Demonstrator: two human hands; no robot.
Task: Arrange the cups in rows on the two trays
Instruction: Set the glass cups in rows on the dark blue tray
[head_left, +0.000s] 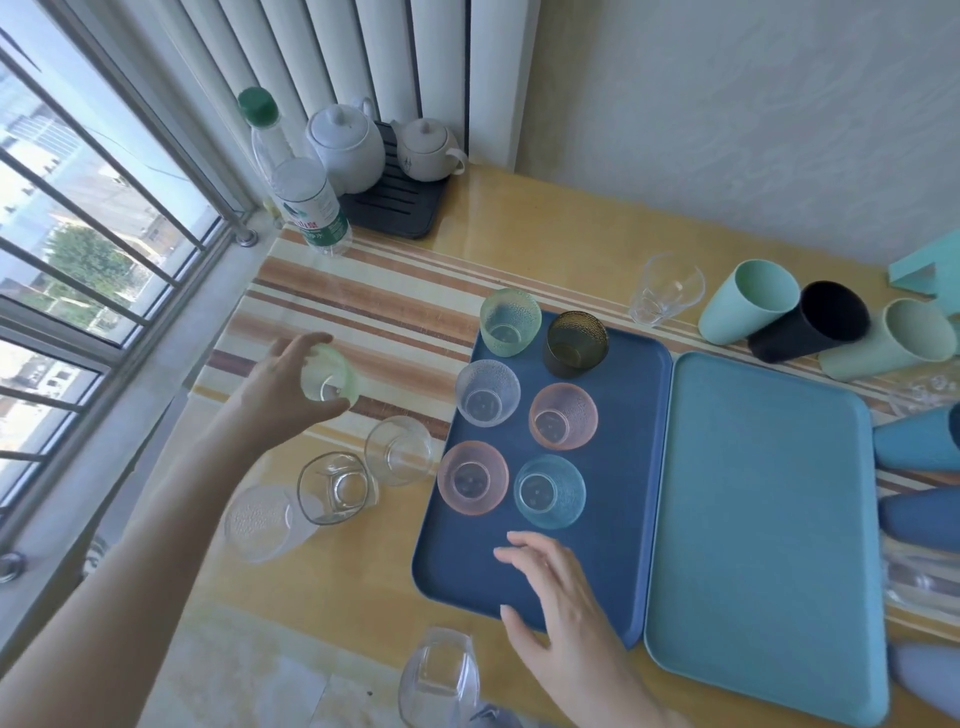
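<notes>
- Right hand (561, 597), lower centre of frame: fingers relaxed and spread, nothing held, hovering over the bare near end of the dark blue tray (623, 545).
- Clear glasses (332, 488) are seen loose on the table at lower left, off the trays.
- Light blue tray (763, 519), right of centre, edge to edge with the dark one; no cups on it.
- Nearest filled row: pink cup (472, 486) and teal cup (550, 491), mouths up. Two more rows are set beyond them, six cups in all.
- Left hand (280, 395), centre left: fingers curled round the pale green cup (332, 376), left of the dark tray and well apart from it. Whether it is lifted off the table cannot be told.
- Cup orientation: mouth faces up toward the camera, base visible through it; long axis near upright, possibly tipped a little.
- Step advice: the right hand should be cleared from the free near row first. The cup should be kept upright, lined up under the pink cup's column, with spacing matched to the rows above.
- Plastic tumblers (748, 306), upper right, lie on their sides, not yet placed.
</notes>
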